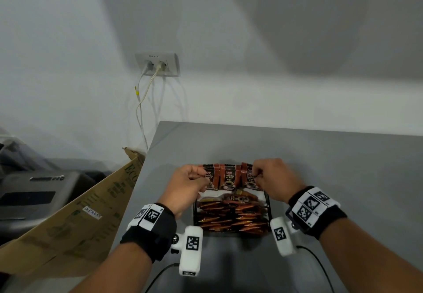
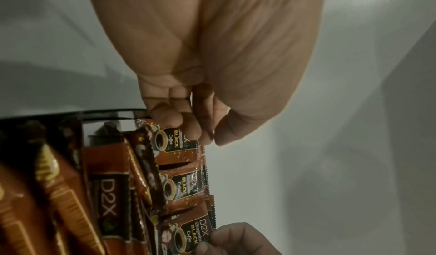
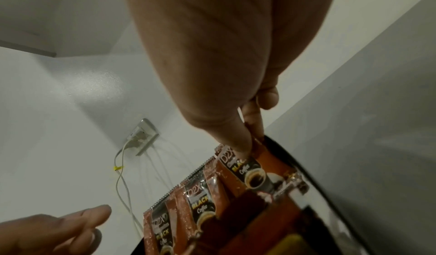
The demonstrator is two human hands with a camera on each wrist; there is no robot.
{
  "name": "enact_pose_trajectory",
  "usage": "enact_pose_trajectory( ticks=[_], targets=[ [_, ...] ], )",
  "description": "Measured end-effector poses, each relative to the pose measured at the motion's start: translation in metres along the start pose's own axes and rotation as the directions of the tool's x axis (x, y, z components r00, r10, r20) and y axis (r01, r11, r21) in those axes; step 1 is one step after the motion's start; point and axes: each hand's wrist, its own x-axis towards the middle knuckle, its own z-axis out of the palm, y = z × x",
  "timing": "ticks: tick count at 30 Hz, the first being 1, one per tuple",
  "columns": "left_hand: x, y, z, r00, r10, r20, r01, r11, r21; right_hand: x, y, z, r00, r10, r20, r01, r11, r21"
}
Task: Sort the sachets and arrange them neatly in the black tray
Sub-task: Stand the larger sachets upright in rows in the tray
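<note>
- The right hand (image 1: 275, 179) pinches the top of the rightmost D2X coffee sachet (image 3: 250, 173) between thumb and forefinger, at the far right corner of the black tray (image 3: 304, 165)
- The left hand (image 1: 187, 185) has its fingers curled onto the leftmost D2X sachet (image 2: 169, 139) at the far left corner; the thumb sits just beside the sachet edge, and a firm pinch cannot be told from either view
- Between the two hands stands a third sachet (image 1: 229, 177); the three form an upright row along the far wall of the tray, each printed "D2X", "BLACK" in yellow and "Coffee" over a pictured cup of black coffee
- The sachets are glossy brown-and-orange foil with serrated top edges
- Nearer the person than the grip, the tray holds rows of orange-brown stick sachets (image 1: 231, 217) lying packed edge to edge, with a few loose ones on top just behind the row
- The tray rests on a smooth grey table (image 1: 332, 155)
- Both wrists carry black bands with white marker-tagged blocks
- Left of the left hand, off the table edge, leans a brown cardboard box (image 1: 75, 219) with green print
- Beyond the grip, a wall socket (image 1: 158, 63) holds white cables that hang down the white wall
</note>
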Motion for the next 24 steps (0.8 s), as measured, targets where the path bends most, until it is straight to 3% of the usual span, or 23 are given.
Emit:
enact_pose_trajectory(
  ticks=[3, 9, 24],
  targets=[
    [0.001, -0.002, -0.003, 1.0, -0.009, -0.003, 0.009, 1.0, 0.0, 0.001, 0.003, 0.003, 1.0, 0.011, -0.029, -0.011, 1.0, 0.012],
    [0.002, -0.005, -0.005, 1.0, -0.015, 0.0, 0.015, 1.0, 0.012, 0.002, 0.004, -0.004, 0.998, 0.065, 0.014, -0.067, 0.979, 0.195],
    [0.002, -0.008, -0.002, 0.999, -0.034, 0.001, 0.034, 0.999, 0.007, 0.0, 0.011, 0.007, 0.998, 0.005, -0.064, 0.002, 0.995, 0.101]
  ],
)
